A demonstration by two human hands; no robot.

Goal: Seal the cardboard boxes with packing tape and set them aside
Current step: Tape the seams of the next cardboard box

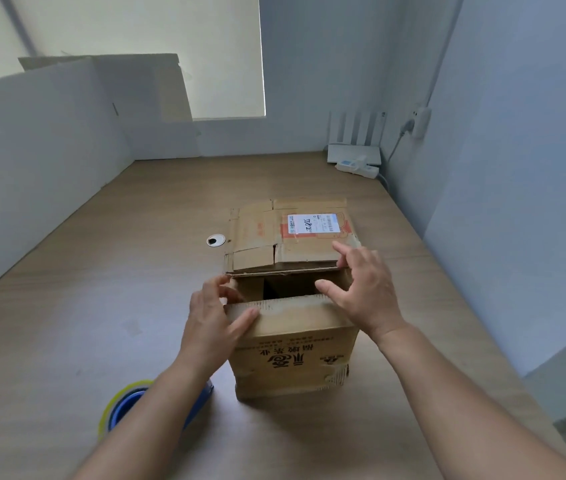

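**Step in hand:** closing the top flaps, ahead of taping; no tape shows on the top seam.

**Cardboard box**: upright on the table, directly under both hands, with a dark gap open between its flaps.

**Left hand**: pinches the left end of the near flap, thumb on the outer face and fingers curled over its edge.

**Right hand**: fingers spread and clamped on nothing. The forefinger touches the far flap and the thumb hangs over the gap.

**Shipping label**: on the far flap, just beyond the right fingertips.

**Tape dispenser**: blue, with a pale yellow roll. It lies behind the left hand, beside and partly under the left forearm.

**Next move, as judged:** press both flaps flat until their edges meet and hold them with one hand. The other hand reaches back for the dispenser.

**Table**: light wood grain. A cable hole lies beyond the left hand.

**Room:**
- A power strip and router sit well beyond the right hand, in the far corner.
- A white partition stands far to the left.
- A flat cardboard sheet leans behind it.
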